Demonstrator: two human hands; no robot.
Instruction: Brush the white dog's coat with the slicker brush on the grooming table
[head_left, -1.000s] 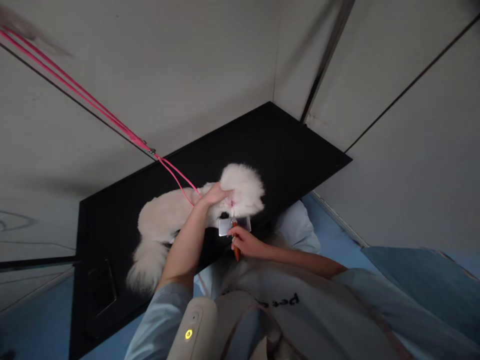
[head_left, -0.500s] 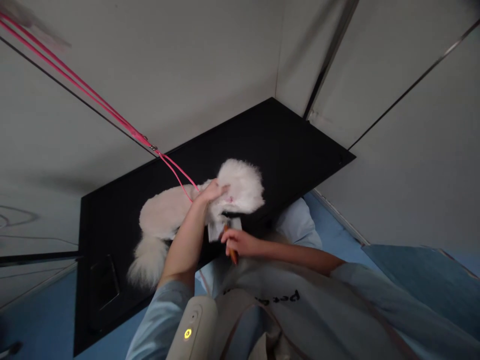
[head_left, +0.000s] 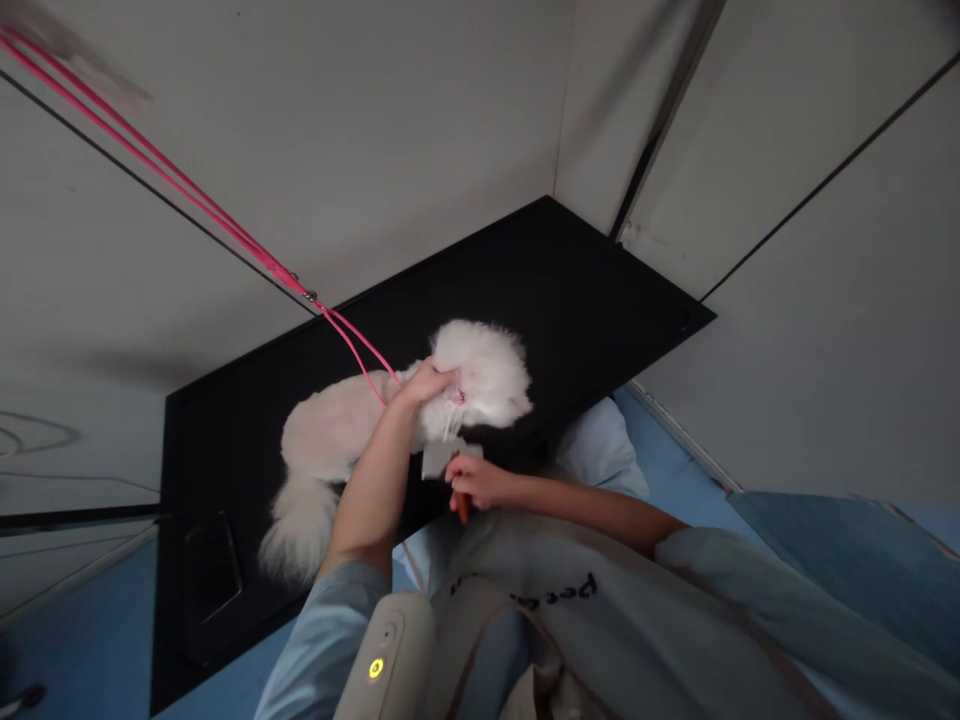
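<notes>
A small white fluffy dog (head_left: 352,430) lies on a black table (head_left: 570,300), head to the right, tail hanging toward the near left edge. My left hand (head_left: 427,383) is closed on the fur at its neck and cheek, beside its head (head_left: 484,370). My right hand (head_left: 474,482) grips the orange handle of a grey slicker brush (head_left: 442,457), whose flat head sits just under the dog's chin. A pink leash (head_left: 225,232) runs taut from the dog's neck up to the upper left.
Pale walls meet in a corner behind the table. A dark flat phone-like object (head_left: 214,575) lies near the table's left front edge. A white device with a lit yellow button (head_left: 379,665) hangs at my chest. Blue floor (head_left: 75,650) surrounds the table.
The brush has shifted slightly left and up under the dog's chin, with my right hand following. My left hand stays on the dog's neck.
</notes>
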